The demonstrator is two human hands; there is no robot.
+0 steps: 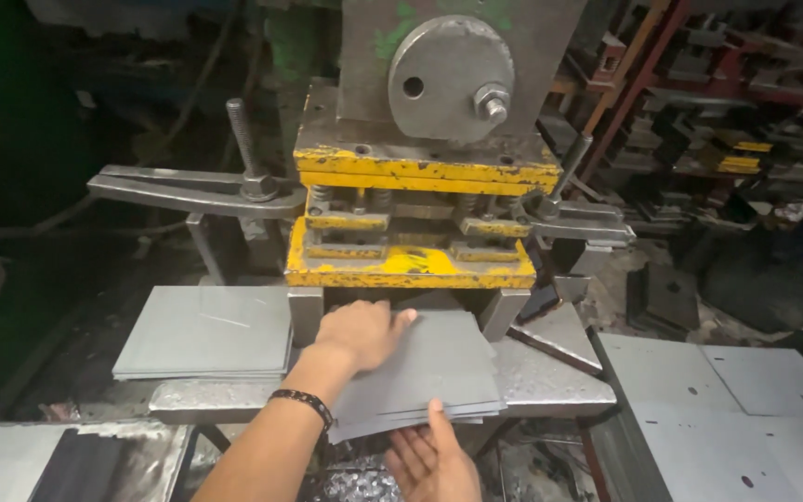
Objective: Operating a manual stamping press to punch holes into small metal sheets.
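Head view: left hand (357,333) lies flat, fingers spread, atop the thin grey metal sheets (429,372) at the yellow press's (411,265) mouth; right hand (434,460) supports their near edge, not yet fully inserted.

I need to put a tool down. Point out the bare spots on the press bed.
Bare bed right of the sheet stack, before the angled plate. Crowded: under the yellow die, where the left hand lies; right hand at the stack's front edge; left stack.
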